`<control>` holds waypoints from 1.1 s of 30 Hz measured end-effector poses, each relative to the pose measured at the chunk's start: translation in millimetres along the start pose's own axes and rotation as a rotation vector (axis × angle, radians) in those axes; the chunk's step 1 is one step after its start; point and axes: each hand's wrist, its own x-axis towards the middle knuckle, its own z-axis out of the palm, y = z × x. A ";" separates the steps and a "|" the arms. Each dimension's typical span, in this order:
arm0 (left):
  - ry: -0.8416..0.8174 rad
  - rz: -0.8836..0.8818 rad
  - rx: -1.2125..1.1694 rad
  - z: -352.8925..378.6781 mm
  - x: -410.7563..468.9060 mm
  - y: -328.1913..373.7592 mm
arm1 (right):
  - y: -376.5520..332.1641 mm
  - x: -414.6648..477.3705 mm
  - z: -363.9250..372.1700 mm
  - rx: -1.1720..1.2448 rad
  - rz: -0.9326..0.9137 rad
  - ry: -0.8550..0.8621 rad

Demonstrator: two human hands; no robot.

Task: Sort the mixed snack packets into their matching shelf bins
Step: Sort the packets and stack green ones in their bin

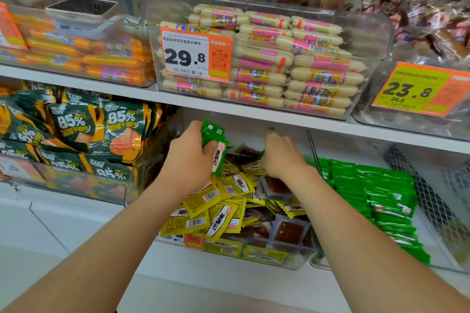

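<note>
- Gripping a stack of green packets (pixel 213 136), the left hand (pixel 189 157) has its fingers curled tight round them, holding them upright just above the middle bin (pixel 229 253).
- The right hand (pixel 282 157) points its curled fingers down into the same bin's pile; whether they hold a packet I cannot tell.
- Under both hands the clear middle bin holds a loose heap of yellow packets (pixel 216 211) mixed with clear packets of brown snack (pixel 290 232).
- Just to the right, a neighbouring bin holds neat rows of green packets (pixel 368 185).
- To the left lie dark green and orange pouches marked 85% (pixel 101 129).
- On the shelf above, cream sausages (pixel 292 63) fill a clear bin behind a 29.8 price tag (pixel 197 56), with orange sausages (pixel 89 58) to their left.
</note>
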 end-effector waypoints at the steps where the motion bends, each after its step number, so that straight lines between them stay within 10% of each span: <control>1: 0.010 0.001 0.001 -0.7 1.6 -1.9 | 0.0 6.0 3.6 -0.048 -0.004 -0.048; 10: 0.048 -0.093 -0.205 -7.9 5.4 -3.4 | 6.6 35.9 23.3 -0.227 0.072 -0.017; 19: -0.099 -0.336 -0.563 -8.4 4.1 4.8 | -3.7 -16.2 4.1 0.071 -0.095 0.243; 26: -0.260 -0.316 -0.744 -6.5 -18.7 28.5 | -32.0 -72.5 -4.0 0.973 0.019 0.163; 33: -0.170 -0.249 -0.925 14.1 -55.2 56.9 | -37.4 -118.4 -8.8 0.887 -0.098 0.084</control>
